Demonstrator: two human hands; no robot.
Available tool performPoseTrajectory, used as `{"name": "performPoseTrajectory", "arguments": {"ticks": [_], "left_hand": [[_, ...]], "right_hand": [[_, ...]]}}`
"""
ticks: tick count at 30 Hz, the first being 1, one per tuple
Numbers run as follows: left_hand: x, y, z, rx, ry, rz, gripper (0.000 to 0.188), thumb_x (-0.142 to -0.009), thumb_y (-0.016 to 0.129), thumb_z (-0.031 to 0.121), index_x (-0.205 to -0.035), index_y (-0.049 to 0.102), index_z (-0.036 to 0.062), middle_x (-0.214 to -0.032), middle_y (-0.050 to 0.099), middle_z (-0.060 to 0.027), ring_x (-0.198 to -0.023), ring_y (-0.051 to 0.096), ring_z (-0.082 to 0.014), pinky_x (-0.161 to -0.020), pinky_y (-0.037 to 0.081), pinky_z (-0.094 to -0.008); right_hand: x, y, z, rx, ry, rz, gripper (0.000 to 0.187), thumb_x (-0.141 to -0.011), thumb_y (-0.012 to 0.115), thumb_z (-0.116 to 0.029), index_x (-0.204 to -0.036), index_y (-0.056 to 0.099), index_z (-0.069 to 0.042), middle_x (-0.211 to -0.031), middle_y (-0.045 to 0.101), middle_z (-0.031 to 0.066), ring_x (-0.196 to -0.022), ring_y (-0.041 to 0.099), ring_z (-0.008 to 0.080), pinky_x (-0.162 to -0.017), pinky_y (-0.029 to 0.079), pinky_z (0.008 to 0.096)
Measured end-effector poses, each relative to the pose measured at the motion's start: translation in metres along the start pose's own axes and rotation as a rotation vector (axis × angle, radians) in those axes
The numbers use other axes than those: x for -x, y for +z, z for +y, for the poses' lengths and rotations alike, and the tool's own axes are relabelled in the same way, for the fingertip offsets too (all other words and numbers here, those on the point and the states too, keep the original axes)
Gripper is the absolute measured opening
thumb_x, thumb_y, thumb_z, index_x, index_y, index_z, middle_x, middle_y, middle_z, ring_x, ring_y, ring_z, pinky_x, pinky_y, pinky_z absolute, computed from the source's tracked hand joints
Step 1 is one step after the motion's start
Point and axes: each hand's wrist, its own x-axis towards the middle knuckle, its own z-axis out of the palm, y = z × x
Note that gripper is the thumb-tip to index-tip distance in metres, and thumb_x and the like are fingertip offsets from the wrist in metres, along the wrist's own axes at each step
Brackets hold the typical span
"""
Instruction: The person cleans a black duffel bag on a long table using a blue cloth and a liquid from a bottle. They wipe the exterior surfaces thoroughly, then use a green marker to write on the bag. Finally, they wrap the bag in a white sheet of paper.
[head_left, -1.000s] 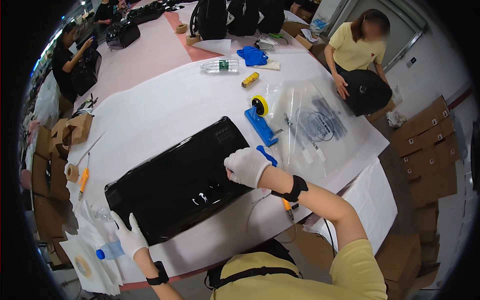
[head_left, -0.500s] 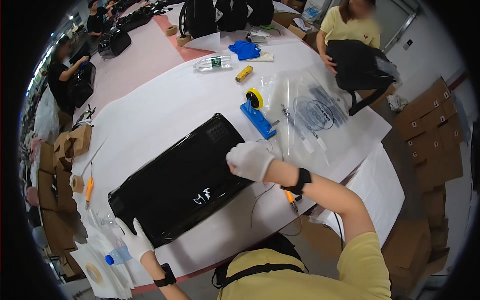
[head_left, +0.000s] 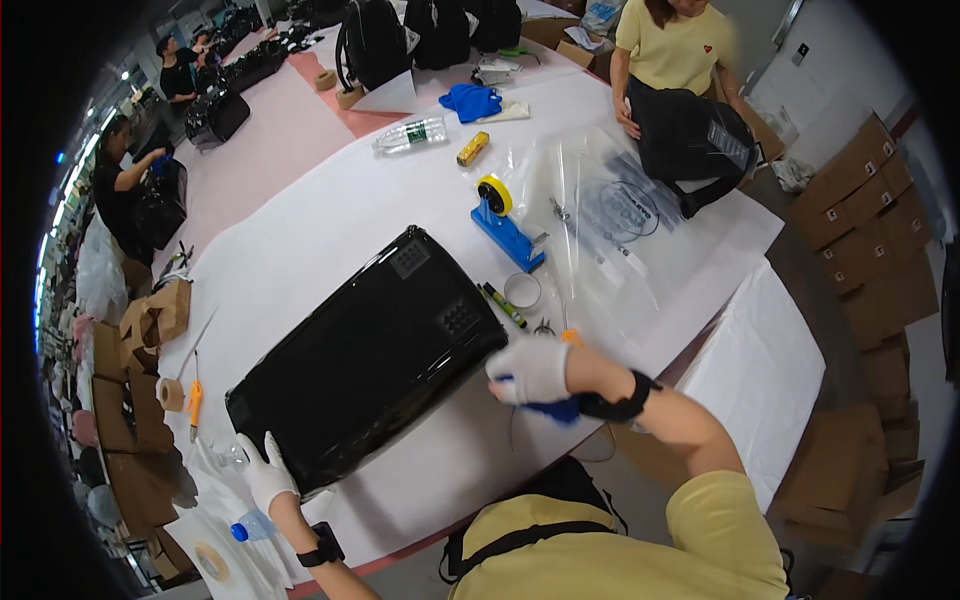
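A long, glossy black case [head_left: 370, 330] with dotted patches at its far and right corners lies aslant on the white-covered table. My left hand [head_left: 268, 475], in a white glove, rests against its near left corner with thumb and fingers apart. Beyond the case's near right corner is my right hand [head_left: 532, 370], also gloved, its fingers curled closed. A blue cloth [head_left: 553, 409] bunches out from under that hand, partly hidden by it. Green marker pens [head_left: 505, 307] and a roll of clear tape [head_left: 522, 290] sit by the case's right end.
Further back are a blue tape dispenser [head_left: 507, 238], clear plastic bags [head_left: 600, 250], a yellow box [head_left: 473, 149] and a plastic bottle [head_left: 410, 135]. An orange-handled tool [head_left: 195, 405] lies at left. Across the table, a person [head_left: 672, 50] handles a black bag [head_left: 690, 135].
My right hand has moved off the case's top toward the near right, and the blue cloth now shows below it. My left hand stays at the corner. The whole view has shifted slightly.
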Motion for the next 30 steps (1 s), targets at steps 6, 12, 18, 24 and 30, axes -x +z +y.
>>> {"name": "performPoseTrajectory", "arguments": {"ticks": [6,12,18,24,30], "left_hand": [[-0.004,-0.001,0.004,-0.019,0.012,-0.018,0.064,-0.096,0.04,0.048,-0.147,0.024,0.0129,-0.136,0.045,-0.0248,-0.118,0.048,-0.0425,-0.096,0.041,-0.0439],[-0.009,0.014,-0.008,-0.128,0.019,0.028,0.061,-0.097,0.039,0.045,-0.146,0.026,0.0098,-0.134,0.046,-0.0262,-0.117,0.049,-0.0426,-0.095,0.042,-0.0445],[-0.011,0.008,0.004,-0.141,0.002,0.002,0.065,-0.097,0.039,0.046,-0.144,0.027,0.0024,-0.127,0.051,-0.0288,-0.113,0.051,-0.0438,-0.093,0.043,-0.0452],[-0.003,0.003,0.022,-0.275,0.064,0.105,0.07,-0.097,0.038,0.05,-0.141,0.028,-0.0036,-0.125,0.051,-0.0312,-0.112,0.052,-0.0445,-0.093,0.043,-0.0452],[-0.007,0.009,0.013,-0.314,-0.002,0.058,0.069,-0.097,0.038,0.048,-0.139,0.029,-0.006,-0.132,0.045,-0.0306,-0.119,0.046,-0.0437,-0.099,0.04,-0.044]], "right_hand": [[0.005,0.11,0.056,-0.105,0.32,0.203,0.034,-0.087,0.055,-0.037,-0.096,0.067,-0.006,-0.087,0.064,0.0201,-0.088,0.061,0.0379,-0.08,0.048,0.0442],[-0.004,0.131,0.094,-0.006,0.465,0.501,0.019,-0.083,0.06,-0.025,-0.086,0.064,-0.007,-0.089,0.064,0.0162,-0.086,0.062,0.0344,-0.079,0.048,0.0439],[-0.001,0.124,0.127,0.099,0.516,0.517,0.015,-0.084,0.057,-0.024,-0.083,0.062,-0.01,-0.086,0.064,0.0121,-0.083,0.063,0.0301,-0.075,0.049,0.0415],[0.006,0.125,0.166,0.211,0.696,0.459,0.012,-0.084,0.056,-0.022,-0.085,0.062,-0.011,-0.087,0.065,0.0101,-0.085,0.063,0.0273,-0.076,0.049,0.0397],[0.008,0.123,0.161,-0.076,0.577,0.689,0.014,-0.082,0.06,-0.022,-0.082,0.061,-0.008,-0.08,0.063,0.0132,-0.082,0.062,0.0312,-0.074,0.048,0.0423]]}}
